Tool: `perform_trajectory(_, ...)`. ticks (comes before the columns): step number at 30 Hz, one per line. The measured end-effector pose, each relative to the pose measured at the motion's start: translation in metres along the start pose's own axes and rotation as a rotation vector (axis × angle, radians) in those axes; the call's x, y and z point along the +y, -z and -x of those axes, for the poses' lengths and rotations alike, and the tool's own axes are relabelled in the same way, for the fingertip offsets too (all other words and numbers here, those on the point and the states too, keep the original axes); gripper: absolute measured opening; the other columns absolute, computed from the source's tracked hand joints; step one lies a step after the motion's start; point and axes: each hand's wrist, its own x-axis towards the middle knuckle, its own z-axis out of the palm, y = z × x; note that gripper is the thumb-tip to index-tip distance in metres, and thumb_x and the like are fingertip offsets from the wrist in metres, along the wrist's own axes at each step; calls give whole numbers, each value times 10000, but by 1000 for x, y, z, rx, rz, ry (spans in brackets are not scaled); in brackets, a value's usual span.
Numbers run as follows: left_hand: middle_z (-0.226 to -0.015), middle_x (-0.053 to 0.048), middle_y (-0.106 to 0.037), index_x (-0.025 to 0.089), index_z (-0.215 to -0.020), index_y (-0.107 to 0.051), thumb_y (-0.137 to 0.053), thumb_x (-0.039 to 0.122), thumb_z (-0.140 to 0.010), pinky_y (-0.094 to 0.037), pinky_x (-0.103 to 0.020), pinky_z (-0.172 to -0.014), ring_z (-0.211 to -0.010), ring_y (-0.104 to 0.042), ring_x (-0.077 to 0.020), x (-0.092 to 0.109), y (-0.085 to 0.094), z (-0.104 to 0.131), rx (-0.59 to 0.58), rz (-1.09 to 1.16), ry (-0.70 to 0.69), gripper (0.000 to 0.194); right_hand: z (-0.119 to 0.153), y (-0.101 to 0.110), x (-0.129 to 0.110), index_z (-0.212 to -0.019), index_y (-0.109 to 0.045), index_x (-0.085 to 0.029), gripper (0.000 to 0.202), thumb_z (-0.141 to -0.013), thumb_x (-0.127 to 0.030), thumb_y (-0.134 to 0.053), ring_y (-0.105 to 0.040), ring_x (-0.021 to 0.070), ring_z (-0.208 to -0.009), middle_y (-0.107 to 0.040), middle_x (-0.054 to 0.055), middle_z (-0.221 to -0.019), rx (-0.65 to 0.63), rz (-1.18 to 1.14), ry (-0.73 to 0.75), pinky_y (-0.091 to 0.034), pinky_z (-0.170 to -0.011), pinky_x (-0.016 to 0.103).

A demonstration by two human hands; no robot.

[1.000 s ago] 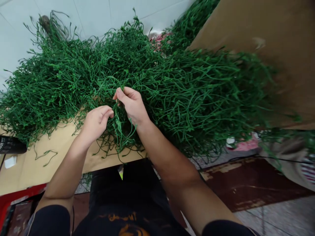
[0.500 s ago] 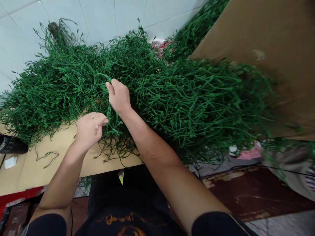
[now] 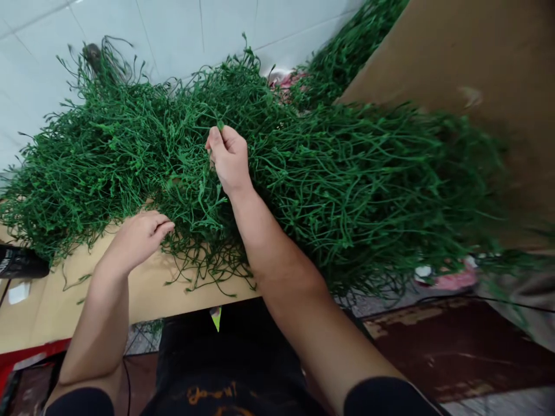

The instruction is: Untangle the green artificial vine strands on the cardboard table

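Long green artificial stems with small budded tips lie in a big heap [image 3: 347,179] across the cardboard-covered table. Over the middle of the heap, my right hand [image 3: 229,156] is closed, with a green stem tip showing between thumb and forefinger. My left hand [image 3: 141,237] is lower and to the left, above the bare cardboard [image 3: 151,294] at the edge of the pile. Its thumb and fingers are pressed together, and whatever they hold, if anything, is too small to make out. Several loose stems [image 3: 208,266] spread over the cardboard between my forearms.
A black cylindrical object [image 3: 21,261] and a white scrap [image 3: 19,292] are at the left. A large brown cardboard sheet [image 3: 485,63] rises at the right. White tiles [image 3: 182,34] back the heap. Pink material [image 3: 455,278] shows below it at the right.
My right hand has moved right and slightly up, away from my left hand. My left hand has shifted left and a little down, and the two are farther apart.
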Motion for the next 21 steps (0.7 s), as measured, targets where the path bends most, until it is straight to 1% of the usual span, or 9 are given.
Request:
perform_trajectory(2,-990,-94,-664,160,-983,-649,-381,357,-868,-473,-380,-830,-935,-606,-234,-12,-4,0,92,2,38,352,1,0,-10,-695,-419,-189,441,-866,-584,-323,-390,31,-503,-331,-52,-577,35,-117,-19,-360,-479,166)
perform_trajectory(4,-1088,-113,-629,146,-1095,-604,-406,338,-857,-466,-388,-891,-1002,-586,-229,-16,-6,-2,301,97,45,364,2,0,-20,-706,-437,-186,421,-867,-567,-359,-371,20,-470,-353,-59,-565,13,-207,-40,-346,-450,155)
perform_trajectory(6,-1162,-110,-596,160,-1163,-556,-423,363,-859,-466,-372,-913,-1042,-575,-212,-12,-5,-9,472,290,13,388,5,-1,-29,-710,-443,-182,406,-877,-546,-370,-374,13,-460,-379,-61,-567,-18,-279,-58,-349,-447,150)
perform_trajectory(8,-1210,-104,-570,182,-1203,-515,-452,420,-852,-467,-361,-919,-1077,-565,-206,0,-4,-22,537,497,-46,429,9,-2,-37,-706,-439,-180,392,-887,-522,-376,-378,10,-455,-391,-61,-564,-44,-323,-70,-351,-448,149)
perform_trajectory(11,-1190,-109,-574,175,-1215,-492,-553,450,-793,-467,-350,-900,-1063,-567,-211,21,-7,-47,451,662,-119,508,13,-3,-42,-703,-434,-182,374,-898,-495,-376,-375,14,-447,-392,-62,-550,-86,-334,-79,-349,-450,153)
perform_trajectory(14,-927,-59,-630,146,-1122,-542,-542,385,-806,-479,-292,-762,-839,-593,-166,33,-12,-64,288,689,-111,396,15,-3,-40,-702,-425,-187,368,-901,-491,-371,-369,18,-449,-402,-61,-553,-80,-294,-98,-351,-457,159)
perform_trajectory(17,-693,2,-566,142,-835,-584,-456,284,-841,-422,-240,-643,-658,-515,-116,31,-13,-65,259,593,-66,191,14,-2,-35,-699,-412,-190,375,-900,-502,-357,-366,21,-455,-404,-58,-564,-29,-262,-115,-344,-460,162)
perform_trajectory(19,-616,18,-506,151,-705,-537,-424,253,-845,-380,-225,-597,-600,-465,-98,27,-10,-61,252,547,-54,207,12,-2,-31,-696,-405,-191,382,-899,-510,-349,-365,21,-458,-401,-57,-572,-6,-258,-119,-341,-464,164)
perform_trajectory(21,-572,30,-453,161,-690,-516,-398,265,-856,-345,-221,-553,-550,-425,-91,24,-7,-54,203,533,-56,229,10,-3,-26,-691,-401,-191,389,-895,-518,-351,-363,22,-462,-395,-55,-574,5,-255,-128,-337,-469,167)
